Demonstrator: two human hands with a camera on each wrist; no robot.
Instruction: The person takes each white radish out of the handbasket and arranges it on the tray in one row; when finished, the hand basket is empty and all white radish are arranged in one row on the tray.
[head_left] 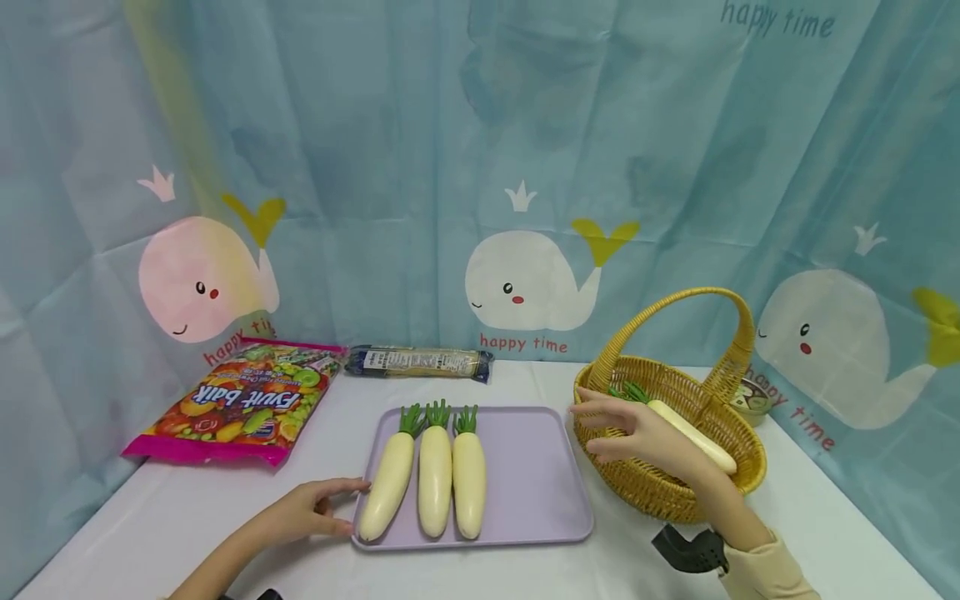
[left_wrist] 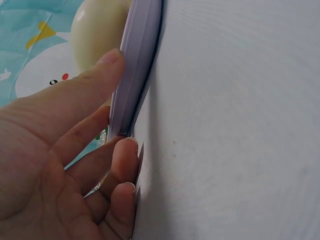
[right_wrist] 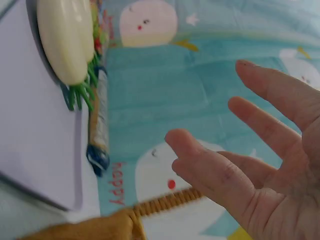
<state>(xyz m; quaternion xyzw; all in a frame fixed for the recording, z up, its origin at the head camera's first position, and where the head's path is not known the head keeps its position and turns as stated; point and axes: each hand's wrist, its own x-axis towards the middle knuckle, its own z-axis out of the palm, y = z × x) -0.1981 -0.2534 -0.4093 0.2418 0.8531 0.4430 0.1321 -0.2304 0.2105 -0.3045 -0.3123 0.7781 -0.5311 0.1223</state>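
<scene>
So there's three white radishes [head_left: 435, 483] lined up on one tray [head_left: 536, 475], and a fourth radish [head_left: 705, 442] showing in the one basket [head_left: 652, 492], partly behind a hand. Also one candy bag [head_left: 240, 400], one long packet [head_left: 418, 362] and one round container [head_left: 752, 397] half hidden behind the basket. Radishes are smooth, fat and tapered with stubby green tops; tray's a flat lilac rectangle with rounded corners; basket's yellow wicker with a tall arched handle; bag's shiny plastic. Left hand [head_left: 311, 510] touches the tray's left rim, thumb and forefinger spread apart. Right hand [head_left: 637, 429] is spread over the basket, holding nothing.
</scene>
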